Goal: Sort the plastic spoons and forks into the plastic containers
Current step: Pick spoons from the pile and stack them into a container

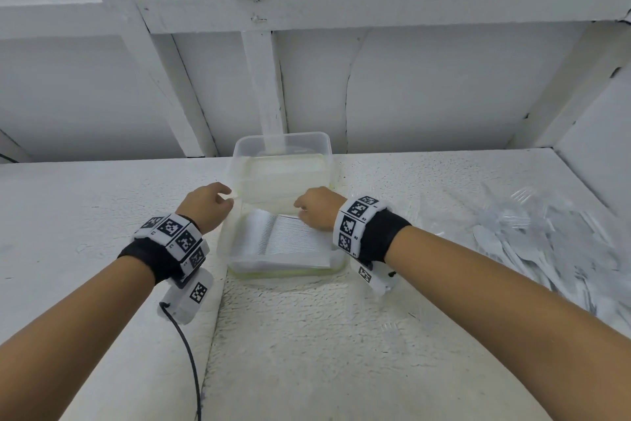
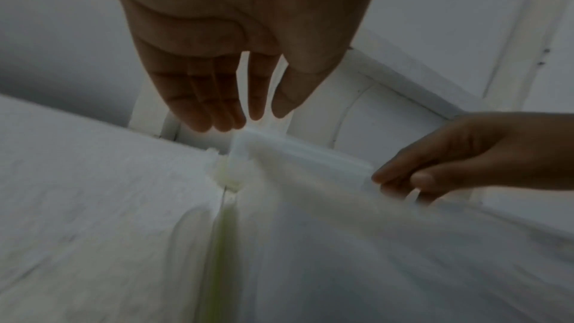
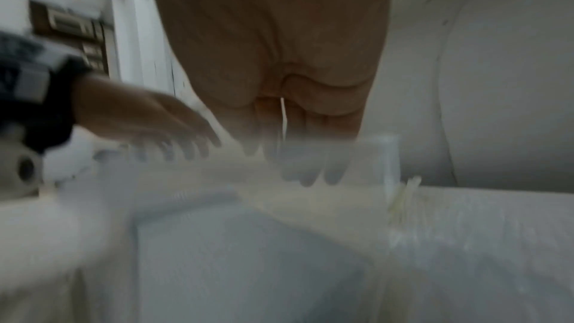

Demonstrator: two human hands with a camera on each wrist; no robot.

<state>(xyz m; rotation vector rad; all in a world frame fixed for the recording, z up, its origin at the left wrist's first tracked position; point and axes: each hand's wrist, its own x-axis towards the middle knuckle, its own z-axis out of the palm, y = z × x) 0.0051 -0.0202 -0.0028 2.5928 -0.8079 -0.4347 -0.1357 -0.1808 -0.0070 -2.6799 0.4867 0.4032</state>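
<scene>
Two clear plastic containers stand in a row on the white table. The far container (image 1: 281, 164) looks empty. The near container (image 1: 235, 260) holds a neat stack of white cutlery (image 1: 290, 239). My left hand (image 1: 211, 202) hangs at the far container's near left corner (image 2: 245, 136), fingers (image 2: 217, 107) straight, tips touching the rim. My right hand (image 1: 314, 207) pinches the same near wall towards its right end (image 2: 366, 171), its fingers (image 3: 304, 176) showing through the translucent plastic. A heap of clear forks and spoons (image 1: 546, 243) lies at the right.
A white panelled wall (image 1: 307, 79) rises just behind the containers, and a side wall (image 1: 601, 147) closes the right. A loose clear fork (image 1: 392, 328) lies near my right forearm. A black cable (image 1: 187, 352) trails from my left wrist camera.
</scene>
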